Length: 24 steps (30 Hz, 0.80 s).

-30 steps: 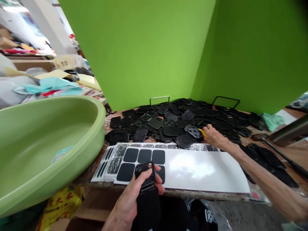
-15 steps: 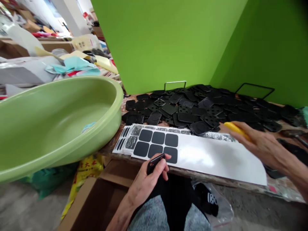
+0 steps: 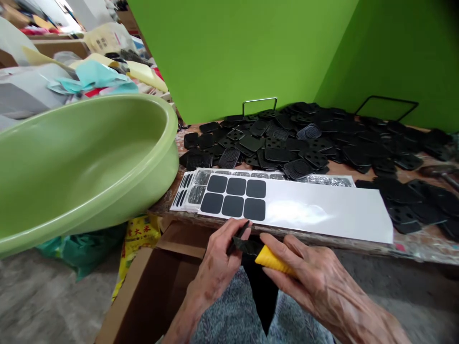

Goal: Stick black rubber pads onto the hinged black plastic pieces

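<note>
My left hand (image 3: 217, 263) pinches a small black piece (image 3: 235, 240) just off the table's front edge. Close beside it, my right hand (image 3: 308, 274) is closed around a yellow-handled tool (image 3: 274, 262), whose far end meets the black piece; the exact contact is hidden by my fingers. Beyond both hands lies a white sheet (image 3: 322, 212) with dark rounded-square stickers (image 3: 233, 206) on its left part. More sticker sheets are stacked under its left end. Behind them spreads a heap of black pads (image 3: 279, 154), some with dots or ridges.
A large green basin (image 3: 143, 177) stands at the left. An open cardboard box (image 3: 143, 296) and a yellow bag (image 3: 139, 231) are below the table edge. Green panels (image 3: 247, 52) rise behind the pads, with thin wire stands before them. A dark tool lies at the far right.
My right hand has come from the right side of the sheet to my left hand, with the yellow-handled tool. The view has tilted slightly downward.
</note>
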{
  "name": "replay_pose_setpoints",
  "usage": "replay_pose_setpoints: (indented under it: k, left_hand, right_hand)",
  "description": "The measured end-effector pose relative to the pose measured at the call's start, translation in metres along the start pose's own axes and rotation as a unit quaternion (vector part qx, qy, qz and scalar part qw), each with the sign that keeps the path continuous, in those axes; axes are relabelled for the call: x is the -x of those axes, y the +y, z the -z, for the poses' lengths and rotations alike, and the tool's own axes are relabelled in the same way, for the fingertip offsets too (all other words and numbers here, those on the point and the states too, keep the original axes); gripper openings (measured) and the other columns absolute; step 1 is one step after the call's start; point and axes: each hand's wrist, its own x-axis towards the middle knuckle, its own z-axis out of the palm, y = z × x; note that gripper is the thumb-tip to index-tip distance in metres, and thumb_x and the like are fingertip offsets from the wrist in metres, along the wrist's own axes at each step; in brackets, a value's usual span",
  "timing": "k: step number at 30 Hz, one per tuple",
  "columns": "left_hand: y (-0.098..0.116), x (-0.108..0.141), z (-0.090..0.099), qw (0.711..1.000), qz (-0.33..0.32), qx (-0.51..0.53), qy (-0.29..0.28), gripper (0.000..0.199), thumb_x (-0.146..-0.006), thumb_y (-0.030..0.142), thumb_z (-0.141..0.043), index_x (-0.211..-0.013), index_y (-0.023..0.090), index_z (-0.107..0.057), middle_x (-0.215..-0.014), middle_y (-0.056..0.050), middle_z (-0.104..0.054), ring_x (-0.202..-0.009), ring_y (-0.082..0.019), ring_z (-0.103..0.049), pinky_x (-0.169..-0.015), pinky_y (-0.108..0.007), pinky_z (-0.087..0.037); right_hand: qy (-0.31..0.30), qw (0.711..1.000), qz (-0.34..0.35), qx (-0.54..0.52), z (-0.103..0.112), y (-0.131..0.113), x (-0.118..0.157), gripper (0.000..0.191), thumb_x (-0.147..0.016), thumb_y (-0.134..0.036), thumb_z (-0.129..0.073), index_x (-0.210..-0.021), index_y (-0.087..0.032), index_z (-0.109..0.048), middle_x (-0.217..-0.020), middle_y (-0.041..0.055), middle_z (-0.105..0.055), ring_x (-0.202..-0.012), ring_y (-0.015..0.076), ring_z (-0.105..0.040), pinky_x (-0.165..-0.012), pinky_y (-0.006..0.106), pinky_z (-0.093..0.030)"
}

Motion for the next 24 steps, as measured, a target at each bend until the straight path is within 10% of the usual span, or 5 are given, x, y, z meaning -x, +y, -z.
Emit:
replay_pose_setpoints:
  k: [8, 14, 21, 24]
  left_hand:
    - [-0.013, 0.017, 0.003, 0.999, 0.003, -0.04, 0.01, 0.029, -0.09, 0.024, -0.049, -0.116, 0.02, -0.06, -0.116, -0.01, -0.061, -0.103, -0.022, -0.058, -0.088, -0.035, -0.048]
    - [0.006, 0.024, 0.01, 0.997, 0.043, 0.054, 0.031, 0.019, -0.09, 0.029, -0.053, -0.101, 0.02, -0.066, -0.085, -0.004, -0.063, -0.074, -0.015, -0.061, -0.074, -0.028, -0.049]
    - [0.032, -0.007, -0.005, 0.853, 0.205, 0.463, 0.125, 0.03, -0.087, 0.048, -0.054, -0.098, 0.022, -0.062, -0.079, -0.002, -0.062, -0.077, -0.017, -0.06, -0.074, -0.03, -0.05]
    - [0.03, -0.049, 0.008, 0.888, 0.197, 0.409, 0.076, 0.052, -0.086, 0.064, -0.041, -0.109, 0.02, -0.059, -0.086, -0.006, -0.064, -0.077, -0.018, -0.061, -0.074, -0.033, -0.05]
  right_hand:
    - [0.013, 0.999, 0.013, 0.029, 0.001, 0.004, -0.001, 0.036, -0.101, -0.037, -0.033, -0.134, -0.024, -0.038, -0.088, 0.0038, -0.059, -0.061, 0.0171, -0.061, -0.052, 0.029, -0.047]
    - [-0.042, 0.991, -0.11, -0.067, 0.001, 0.031, -0.005, 0.033, -0.098, -0.041, -0.039, -0.124, -0.024, -0.05, -0.089, 0.0045, -0.062, -0.067, 0.0184, -0.061, -0.06, 0.029, -0.047]
    - [-0.035, 0.879, -0.229, -0.418, -0.018, 0.009, -0.015, 0.024, -0.083, -0.043, -0.062, -0.091, -0.02, -0.063, -0.072, -0.0019, -0.055, -0.066, 0.014, -0.051, -0.06, 0.023, -0.042]
    - [-0.006, 0.822, -0.284, -0.494, -0.012, 0.015, -0.027, 0.029, -0.082, -0.046, -0.062, -0.088, -0.018, -0.061, -0.063, -0.0042, -0.045, -0.055, 0.0104, -0.043, -0.05, 0.02, -0.037]
